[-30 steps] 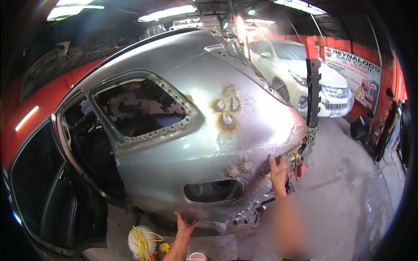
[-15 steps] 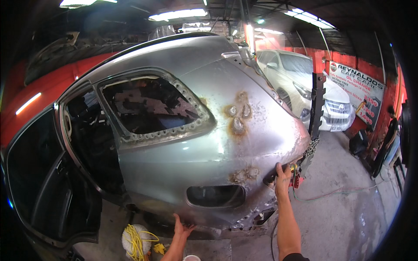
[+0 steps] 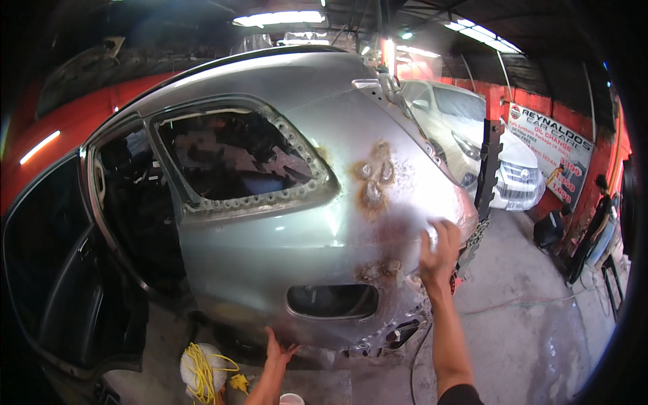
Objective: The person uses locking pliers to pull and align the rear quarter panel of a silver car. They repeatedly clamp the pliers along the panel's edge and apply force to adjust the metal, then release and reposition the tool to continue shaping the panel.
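A silver car body panel [image 3: 260,246] fills the middle, with rusty, dented spots [image 3: 374,172], a rear window opening [image 3: 229,155] and a dark rectangular opening [image 3: 331,300] low down. My left hand [image 3: 277,354] is at the panel's bottom edge, fingers spread, thumb up against it. My right hand [image 3: 439,253] is raised at the panel's right part, fingers bent and apart near or on the surface; I cannot tell exactly what they touch. A dark notched metal upright [image 3: 489,155] stands at the rear corner.
An open car door [image 3: 47,263] is at left. Yellow cord [image 3: 202,368] on a white bundle and a pale bucket [image 3: 290,399] sit below. A plastic-wrapped white car [image 3: 513,175] stands behind. People [image 3: 594,229] are at right, near a signboard and hoses [image 3: 513,300] on the concrete floor.
My right hand has risen from the panel's lower right edge onto its face, fingers now bent. My left hand stays at the bottom edge, shifted slightly left in view.
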### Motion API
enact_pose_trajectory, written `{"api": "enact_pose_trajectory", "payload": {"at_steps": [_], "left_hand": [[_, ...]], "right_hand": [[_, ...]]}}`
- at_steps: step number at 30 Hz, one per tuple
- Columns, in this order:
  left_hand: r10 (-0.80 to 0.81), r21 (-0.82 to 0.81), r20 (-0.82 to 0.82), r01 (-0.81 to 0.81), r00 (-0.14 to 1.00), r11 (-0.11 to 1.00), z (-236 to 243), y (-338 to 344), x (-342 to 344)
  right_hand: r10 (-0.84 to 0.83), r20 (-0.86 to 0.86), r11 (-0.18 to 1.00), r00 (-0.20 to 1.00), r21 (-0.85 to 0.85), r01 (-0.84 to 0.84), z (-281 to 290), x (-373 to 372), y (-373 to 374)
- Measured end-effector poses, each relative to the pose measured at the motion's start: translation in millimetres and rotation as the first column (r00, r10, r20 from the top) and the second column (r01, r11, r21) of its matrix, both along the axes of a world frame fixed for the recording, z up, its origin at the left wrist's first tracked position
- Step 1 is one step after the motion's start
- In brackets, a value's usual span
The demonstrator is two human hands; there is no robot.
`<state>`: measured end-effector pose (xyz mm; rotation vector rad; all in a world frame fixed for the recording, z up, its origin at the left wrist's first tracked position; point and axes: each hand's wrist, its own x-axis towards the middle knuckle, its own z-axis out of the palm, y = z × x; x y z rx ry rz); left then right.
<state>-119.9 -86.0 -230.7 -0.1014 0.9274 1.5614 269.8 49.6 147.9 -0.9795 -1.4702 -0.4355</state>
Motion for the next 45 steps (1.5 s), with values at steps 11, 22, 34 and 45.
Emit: {"api": "enact_pose_trajectory", "payload": {"at_steps": [11, 22, 34, 45], "left_hand": [[0.047, -0.063, -0.020, -0.049, 0.999, 0.997, 8.1, -0.1, 6.9], [0.065, -0.052, -0.069, -0.069, 0.995, 0.996, 21.0, -8.8, 5.8], [0.045, -0.062, -0.085, -0.051, 0.995, 0.997, -5.4, -2.8, 2.8], [0.020, -0.039, -0.134, -0.025, 0.991, 0.999, -1.5, -4.9, 2.1]], "right_hand": [[-0.166, 0.385, 0.978, 0.908, -0.050, 0.200, 107.4, -67.1, 128.1], [-0.032, 0.529, 0.989, 0.848, 0.141, -0.050, 148.2, -170.3, 119.4], [-0.056, 0.551, 0.977, 0.833, 0.202, -0.067, 138.9, -165.8, 143.6], [-0.073, 0.542, 0.991, 0.837, 0.133, 0.000, 145.3, -162.9, 137.4]]}}
